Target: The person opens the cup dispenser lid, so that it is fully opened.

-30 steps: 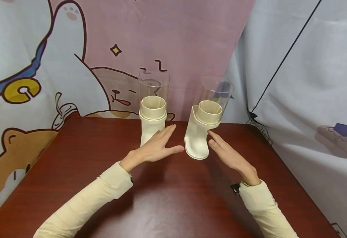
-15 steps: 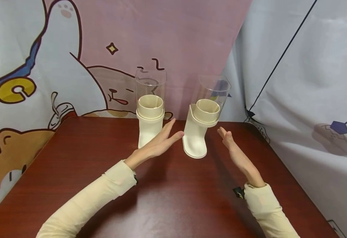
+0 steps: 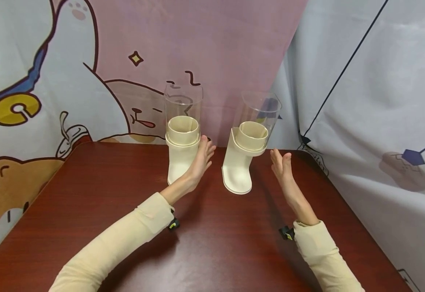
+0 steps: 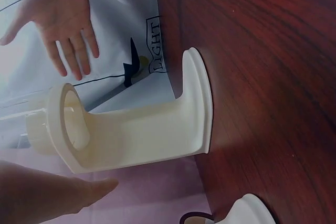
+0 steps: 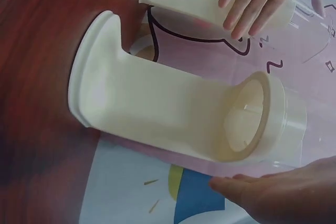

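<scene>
Two cream plastic stands rise from the table, each carrying a ring-shaped collar and a clear tube above it. The right stand [image 3: 237, 174] lies between my two hands. My left hand [image 3: 199, 162], fingers straight and palm facing right, overlaps the left stand [image 3: 176, 164] in the head view. On the other side my right hand [image 3: 283, 172] is held upright with its palm turned inward, apart from the right stand. Nothing is held. In the left wrist view the same stand [image 4: 142, 135] shows its rounded foot on the wood. The clear tubes [image 3: 272, 109] reach up behind the collars.
The dark red-brown table [image 3: 216, 243] reaches back to a hanging cloth [image 3: 234, 48] with cartoon animals. A pale grey-white cloth [image 3: 361, 101] hangs along the right side. Black straps with small devices [image 3: 287, 233] sit at the wrists.
My left hand has turned more upright, its fingers rising towards the left collar. My right hand has moved outward, away from the right stand, and turned upright. The stands stay put.
</scene>
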